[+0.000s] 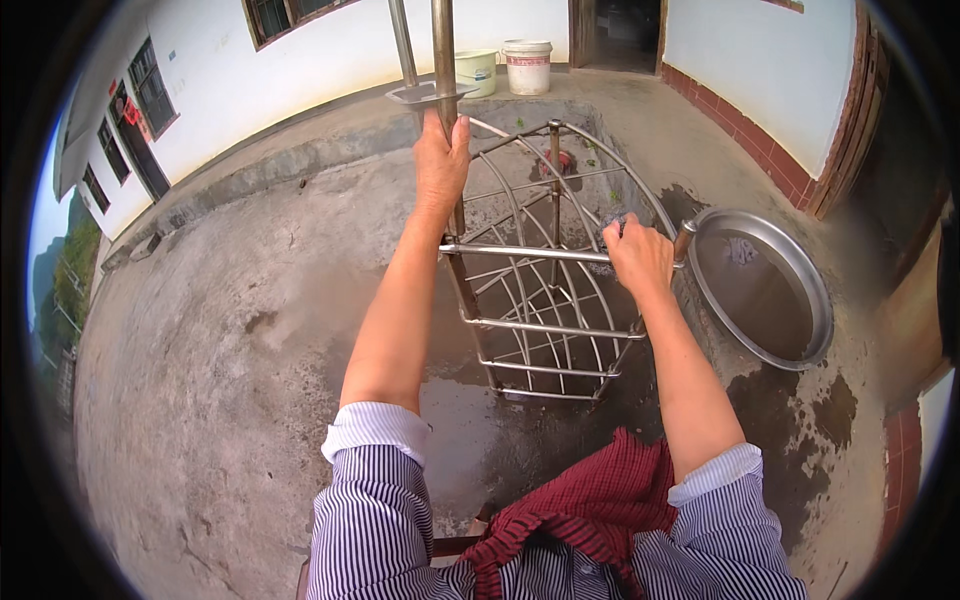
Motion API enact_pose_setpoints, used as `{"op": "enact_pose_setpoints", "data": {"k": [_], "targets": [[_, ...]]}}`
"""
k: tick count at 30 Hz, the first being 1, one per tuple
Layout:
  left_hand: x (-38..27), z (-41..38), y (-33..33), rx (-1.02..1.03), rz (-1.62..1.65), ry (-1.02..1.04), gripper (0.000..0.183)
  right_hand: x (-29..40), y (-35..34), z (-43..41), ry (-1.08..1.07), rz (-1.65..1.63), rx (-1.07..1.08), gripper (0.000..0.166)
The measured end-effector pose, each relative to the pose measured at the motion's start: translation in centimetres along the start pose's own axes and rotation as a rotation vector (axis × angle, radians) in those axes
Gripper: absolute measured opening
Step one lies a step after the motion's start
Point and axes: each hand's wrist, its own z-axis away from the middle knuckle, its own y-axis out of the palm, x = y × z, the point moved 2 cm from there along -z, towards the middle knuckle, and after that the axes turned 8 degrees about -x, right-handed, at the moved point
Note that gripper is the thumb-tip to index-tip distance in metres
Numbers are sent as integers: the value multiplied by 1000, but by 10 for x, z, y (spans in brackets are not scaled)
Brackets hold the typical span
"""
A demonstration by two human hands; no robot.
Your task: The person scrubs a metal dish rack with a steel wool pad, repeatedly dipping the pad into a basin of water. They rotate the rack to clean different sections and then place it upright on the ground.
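A tiered metal tube rack [555, 327] stands in front of me on the wet concrete, its curved bars crossing at several levels. My left hand [442, 161] is closed around one of its tall uprights, just under a small metal plate [431, 93]. Over the right end of the upper crossbar [525, 252] is my right hand [641, 251], with a grey steel wool scrubber [609, 225] pinched in its fingers. The scrubber is partly hidden by the hand and seems to touch the bars.
At the right, a metal basin [823, 315] holds murky water and a pale cloth [741, 250]. A red object [556, 161] lies behind the rack. Two plastic buckets, one pale green [477, 73] and one white [528, 67], stand on the raised concrete ledge [300, 154] by the wall.
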Motion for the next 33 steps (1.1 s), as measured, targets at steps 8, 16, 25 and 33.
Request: {"op": "enact_pose_setpoints", "data": {"k": [8,16,25,33], "targets": [[-9,-6,-15,42,98,-99,24,0,-1,0,12,6,-12,37],[0,6,-19,49,104,-23,27,-1,-1,-1,4,13,-9,36],[4,5,-31,4,237,-75,25,0,-1,0,0,21,-6,36],[5,10,-28,0,219,-95,29,0,-3,0,17,44,6,36]]}}
